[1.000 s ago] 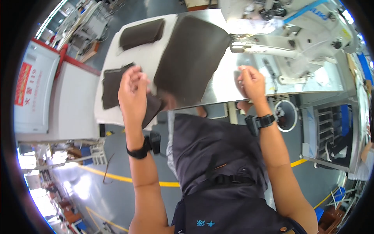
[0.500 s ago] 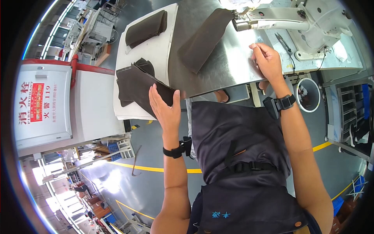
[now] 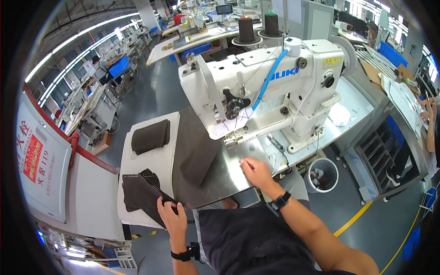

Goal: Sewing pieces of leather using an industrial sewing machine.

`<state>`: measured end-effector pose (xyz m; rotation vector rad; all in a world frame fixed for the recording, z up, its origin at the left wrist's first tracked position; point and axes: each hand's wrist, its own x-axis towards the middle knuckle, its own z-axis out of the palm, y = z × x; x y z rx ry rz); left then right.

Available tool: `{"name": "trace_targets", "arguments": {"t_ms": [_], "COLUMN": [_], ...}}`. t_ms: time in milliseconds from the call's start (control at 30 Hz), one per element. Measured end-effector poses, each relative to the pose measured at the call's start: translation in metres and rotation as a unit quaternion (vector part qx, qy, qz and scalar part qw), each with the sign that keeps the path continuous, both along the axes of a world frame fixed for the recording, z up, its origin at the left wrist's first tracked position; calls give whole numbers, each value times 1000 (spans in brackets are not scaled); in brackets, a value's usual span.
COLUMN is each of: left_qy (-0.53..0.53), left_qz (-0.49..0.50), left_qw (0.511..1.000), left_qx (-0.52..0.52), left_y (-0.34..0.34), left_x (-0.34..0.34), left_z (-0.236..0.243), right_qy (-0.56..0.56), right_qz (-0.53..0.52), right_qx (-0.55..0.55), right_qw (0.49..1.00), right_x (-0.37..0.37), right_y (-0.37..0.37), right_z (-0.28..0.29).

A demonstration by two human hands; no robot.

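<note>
My left hand (image 3: 173, 219) is at the near edge of the white board (image 3: 126, 167), the edge of a dark brown sheet piece (image 3: 153, 211) between its thumb and fingers. This piece lies on a loose pile of similar dark pieces (image 3: 134, 192). Over the steel table top (image 3: 220, 181) my right hand (image 3: 258, 173) is closed, fingers curled and thumb against the index finger; whatever they hold, if anything, is hidden. To its left, another dark brown piece (image 3: 200, 162) runs from under the head of the white sewing machine (image 3: 270, 75) toward the near table edge.
A neat stack of dark pieces (image 3: 151, 136) lies farther up the board. Thread snips (image 3: 276, 144) rest by the machine base, and two thread cones (image 3: 246, 31) stand behind it. A waste bin (image 3: 322, 175) and a metal rack (image 3: 376, 156) are at the right.
The view has tilted up, bringing the whole sewing machine into sight. My left fingers have bent around the piece's edge. My right hand stays closed over the table.
</note>
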<state>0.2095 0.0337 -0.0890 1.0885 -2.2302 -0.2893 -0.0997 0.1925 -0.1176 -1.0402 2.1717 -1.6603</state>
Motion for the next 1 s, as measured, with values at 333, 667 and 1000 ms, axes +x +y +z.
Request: {"name": "trace_targets", "arguments": {"t_ms": [333, 667, 1000], "left_qy": [-48, 95, 314], "left_qz": [35, -9, 102], "left_qw": [998, 995, 943], "left_qx": [-35, 30, -26], "left_y": [-13, -28, -45], "left_x": [-6, 30, 81], "left_z": [4, 7, 69], "right_qy": [195, 78, -153], "right_qz": [241, 305, 296], "right_qx": [-105, 32, 82], "right_qw": [945, 949, 939], "right_x": [152, 182, 169], "right_y": [-69, -128, -144], "right_z": [17, 12, 23]}}
